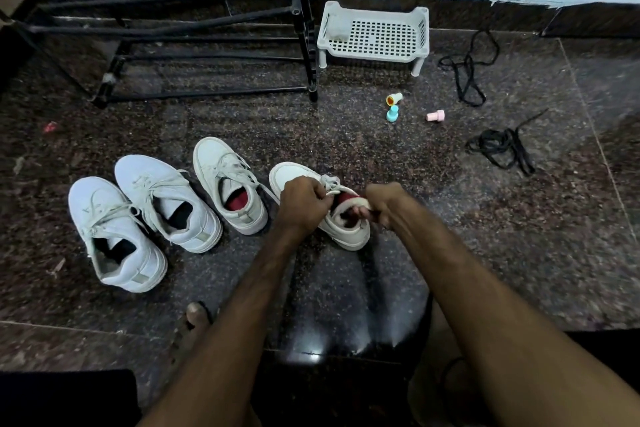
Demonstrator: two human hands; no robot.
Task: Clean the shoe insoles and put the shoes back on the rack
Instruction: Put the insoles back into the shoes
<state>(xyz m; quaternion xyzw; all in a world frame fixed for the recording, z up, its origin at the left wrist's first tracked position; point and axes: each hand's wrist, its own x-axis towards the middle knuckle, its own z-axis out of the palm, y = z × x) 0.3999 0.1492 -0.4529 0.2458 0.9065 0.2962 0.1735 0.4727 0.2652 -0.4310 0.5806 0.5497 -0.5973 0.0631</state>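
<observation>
dark speckled floor (346, 135) carries four white shoes (228, 184) in a row before the black rack (173, 28) – the rightmost shoe (348, 237) sits mid-floor. left grip (304, 204) is clenched on its laces (330, 182); right grip (384, 204) hooks over its collar, fingers inside by the red insole (348, 199). a hard tug could crease the insole – or tip the shoe.

Home entryway: shoe rack (180, 21), granite floor (485, 253).
</observation>
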